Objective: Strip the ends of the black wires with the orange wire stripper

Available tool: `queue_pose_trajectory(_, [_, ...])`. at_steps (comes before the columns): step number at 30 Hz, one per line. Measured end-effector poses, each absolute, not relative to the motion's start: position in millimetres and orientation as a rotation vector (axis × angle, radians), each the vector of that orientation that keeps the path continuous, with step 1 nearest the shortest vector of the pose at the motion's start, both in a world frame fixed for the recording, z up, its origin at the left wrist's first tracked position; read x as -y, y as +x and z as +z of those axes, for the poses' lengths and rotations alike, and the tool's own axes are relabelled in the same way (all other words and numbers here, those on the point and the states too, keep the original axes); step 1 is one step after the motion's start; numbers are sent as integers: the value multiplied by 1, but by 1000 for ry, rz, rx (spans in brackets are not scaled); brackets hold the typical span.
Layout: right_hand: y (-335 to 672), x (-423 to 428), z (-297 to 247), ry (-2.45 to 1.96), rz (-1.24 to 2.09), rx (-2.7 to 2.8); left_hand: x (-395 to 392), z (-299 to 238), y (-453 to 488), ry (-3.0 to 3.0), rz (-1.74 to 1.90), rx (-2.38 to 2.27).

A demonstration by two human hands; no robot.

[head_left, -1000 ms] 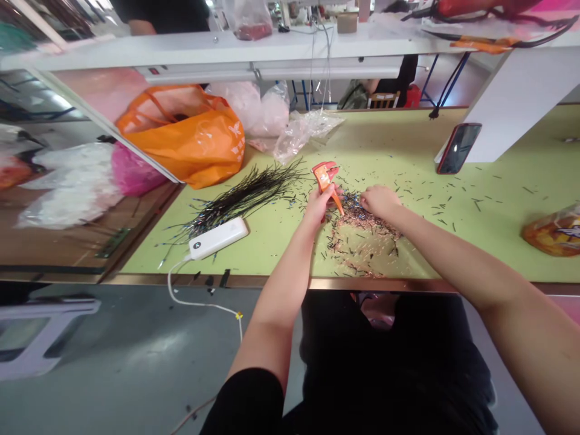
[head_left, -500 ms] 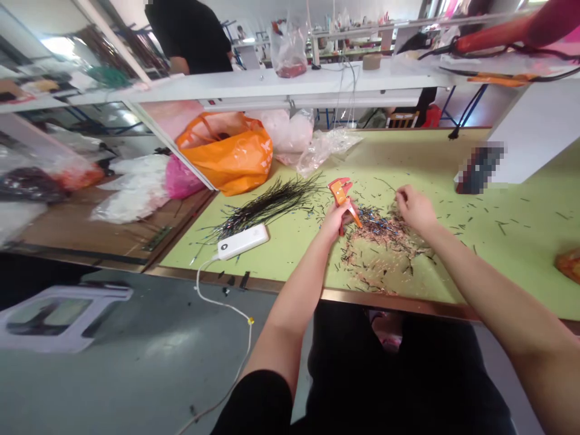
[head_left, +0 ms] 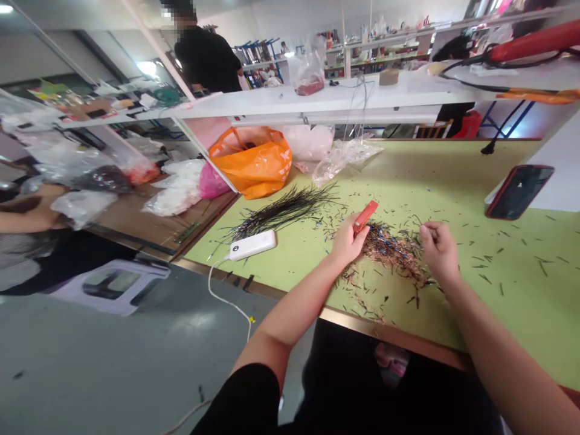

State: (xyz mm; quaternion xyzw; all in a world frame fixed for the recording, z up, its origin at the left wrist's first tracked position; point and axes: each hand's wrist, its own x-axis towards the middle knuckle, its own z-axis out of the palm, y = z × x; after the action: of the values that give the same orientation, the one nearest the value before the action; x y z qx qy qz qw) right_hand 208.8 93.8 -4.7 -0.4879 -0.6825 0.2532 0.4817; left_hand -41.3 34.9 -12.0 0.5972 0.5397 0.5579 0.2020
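My left hand (head_left: 348,241) is wrapped around a wire stripper (head_left: 365,216) with an orange-red body; its jaws point up and to the right. Below and right of it lies a heap of wire scraps (head_left: 389,249), copper-coloured, black and blue bits mixed together. At the right side of this heap, my right hand (head_left: 440,249) is closed, thumb against the fingers. A thin black wire (head_left: 417,220) sticks out at its fingertips; the rest is hidden by the hand. Farther left, a bundle of long black wires (head_left: 285,208) is spread on the yellow-green tabletop (head_left: 290,266).
In front of the bundle lies a white power bank (head_left: 252,245) with a cable hanging over the table edge. An orange bag (head_left: 254,163) and clear plastic bags stand behind. A phone (head_left: 520,192) leans at the right. A white shelf (head_left: 254,99) crosses above; a person (head_left: 208,57) stands beyond.
The view has shifted, bringing more of the left side in. My left hand has turned the wire stripper, so its side no longer faces me. My right hand remains closed beside the heap.
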Motion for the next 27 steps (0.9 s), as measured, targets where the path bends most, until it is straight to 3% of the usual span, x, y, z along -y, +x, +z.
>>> queue_pose_trajectory(9, [220, -102, -13, -1141, 728, 1641, -63, 18, -28, 2062, 1194, -1508])
queue_pose_trajectory(13, [222, -101, -11, -1140, 683, 1672, -62, 5, -14, 1641, 1381, -1587])
queue_pose_trajectory(16, [222, -96, -5, -1182, 605, 1690, -58, -9, -12, 1363, 1479, -1350])
queue_pose_trajectory(27, [210, -87, -2, -1130, 675, 1592, -46, -3, -29, 894, 1443, -869])
